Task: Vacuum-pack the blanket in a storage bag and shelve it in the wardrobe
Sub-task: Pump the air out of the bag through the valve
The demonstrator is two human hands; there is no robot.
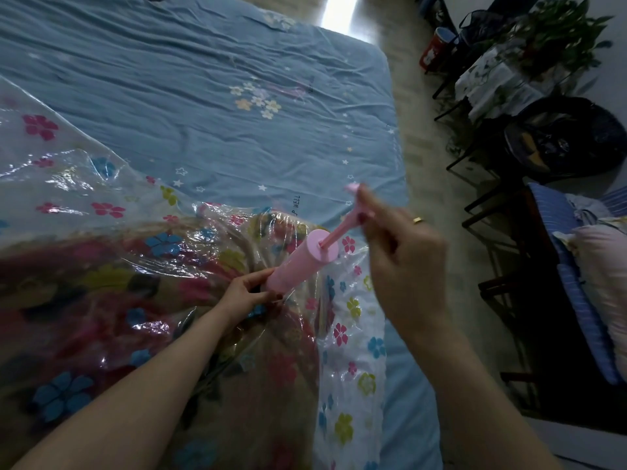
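A clear storage bag [353, 337] printed with coloured flowers lies on the bed and holds a folded floral blanket [112, 300] in red and tan. A pink hand pump [302, 262] stands tilted on the bag over the blanket. My left hand [247, 293] grips the pump's lower end where it meets the bag. My right hand [400, 239] holds the pump's T-handle [353, 195], with the plunger rod drawn partly out of the barrel. The valve under the pump is hidden.
The bed carries a wrinkled blue sheet [203, 96] with small flowers and stars. To the right, across a strip of floor, stand dark chairs [529, 273] with striped cushions, a black bag [563, 137] and a potted plant [556, 32].
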